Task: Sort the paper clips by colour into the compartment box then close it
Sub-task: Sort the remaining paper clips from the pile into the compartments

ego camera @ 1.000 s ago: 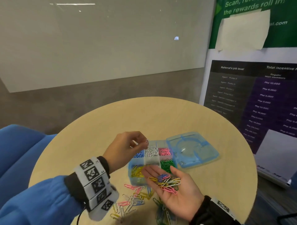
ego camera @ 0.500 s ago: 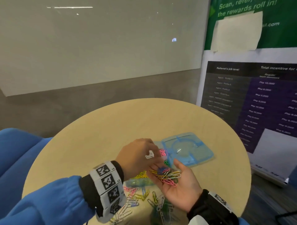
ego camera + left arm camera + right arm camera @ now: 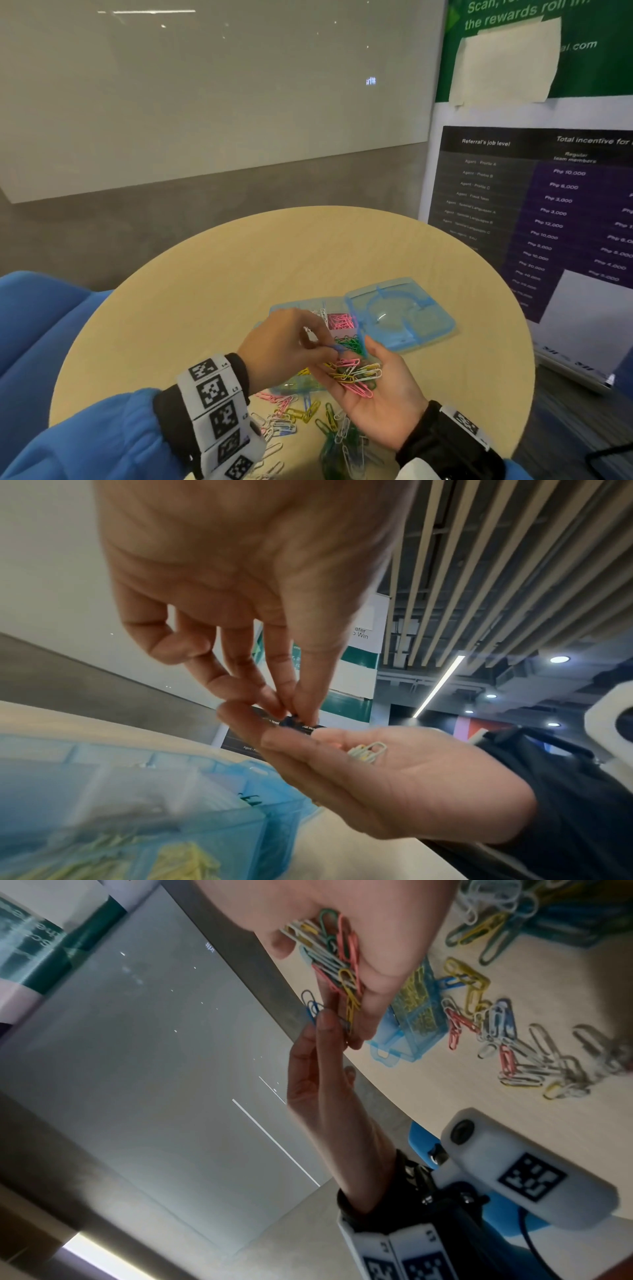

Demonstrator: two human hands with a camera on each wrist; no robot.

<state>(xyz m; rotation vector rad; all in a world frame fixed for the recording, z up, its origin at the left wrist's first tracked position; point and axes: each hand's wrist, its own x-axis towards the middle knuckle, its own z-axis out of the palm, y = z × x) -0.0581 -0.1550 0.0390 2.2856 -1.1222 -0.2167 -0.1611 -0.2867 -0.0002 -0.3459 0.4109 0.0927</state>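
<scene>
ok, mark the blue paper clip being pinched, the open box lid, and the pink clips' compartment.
blue paper clip (image 3: pixel 337 348), head view, on its visible loop at the left fingertips.
translucent blue box lid (image 3: pixel 428 325), head view, on its flat inner face.
pink clips' compartment (image 3: pixel 340 321), head view, on the pink clips inside.

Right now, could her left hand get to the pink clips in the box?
Probably yes: the left hand, pinching a blue clip, hovers beside the pink compartment, and the lid lies open.
</scene>
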